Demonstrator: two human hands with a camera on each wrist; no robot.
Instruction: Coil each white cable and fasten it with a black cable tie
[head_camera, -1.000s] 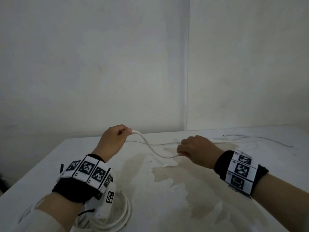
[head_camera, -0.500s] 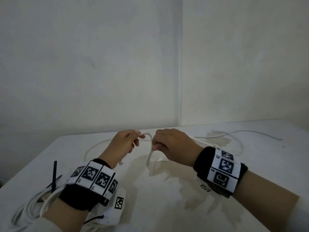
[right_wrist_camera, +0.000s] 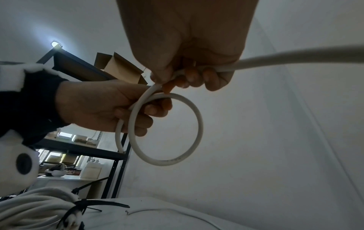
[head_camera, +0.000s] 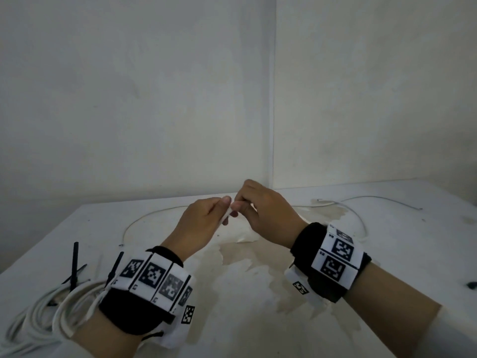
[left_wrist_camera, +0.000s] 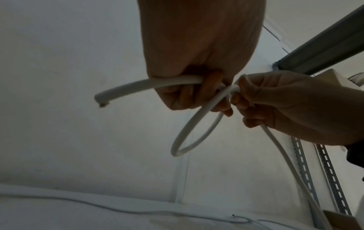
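Two hands are working together above the table (head_camera: 258,319), raised clear of its stained top. Nearest the head camera, at the left edge, coiled cables (head_camera: 38,313) are lying bundled, with black ties (head_camera: 74,267) standing up from them; the right wrist view is showing these ties (right_wrist_camera: 78,207) cinched round the bundle, a detail that the head view is leaving unclear. Farther in, the left hand (head_camera: 201,223) is curling its fingers round the white cable (head_camera: 225,217), and the right hand (head_camera: 268,210) is meeting it fingertip to fingertip. In the head view only a short piece of the cable is appearing between the hands. The left wrist view is showing more: the left hand (left_wrist_camera: 197,80) is clenching the cable (left_wrist_camera: 189,132) with a free end jutting out to one side, one small loop is hanging below, and the right hand (left_wrist_camera: 285,105) is pinching the cable where the loop closes, with the rest trailing down toward the table. The right wrist view is showing the same loop (right_wrist_camera: 167,129) held by the left hand (right_wrist_camera: 102,107), while the right hand (right_wrist_camera: 187,62) is gripping the strand just above it. Beyond the hands, thin wires (head_camera: 382,200) are lying across the far part of the table. Only the right wrist view is showing a shelf (right_wrist_camera: 78,151) behind.
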